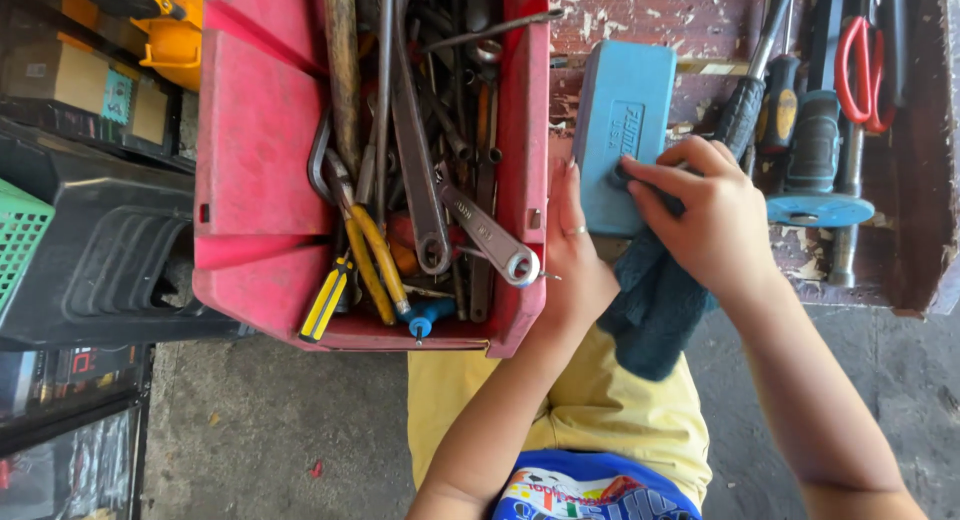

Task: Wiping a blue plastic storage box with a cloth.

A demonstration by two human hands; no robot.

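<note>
1. The right hand [715,215] is pressing a dark cloth [655,305] against the near end of a blue case [622,130], fingers curled and gripping the cloth.
2. The left hand [572,250] is steadying the case's near left corner, fingers laid flat and extended, gripping nothing (a ring shows on one finger).
3. The case is lying on a worn wooden bench [690,20], between a red tray [260,150] on the left and a row of tools on the right.
4. Judging by the pictures, the wiping is under way: the cloth is covering only the near end, and the far part is looking untouched; how clean the lid is I cannot tell.
5. The case is bearing a small raised rectangular label in its own blue, mid-lid.
6. Far left, a brown carton [70,80] is carrying a teal square label, beside a yellow machine [165,25].
7. The tray is holding wrenches [490,240] and yellow-handled pliers [375,255]; red-handled scissors [865,65] are lying far right.
</note>
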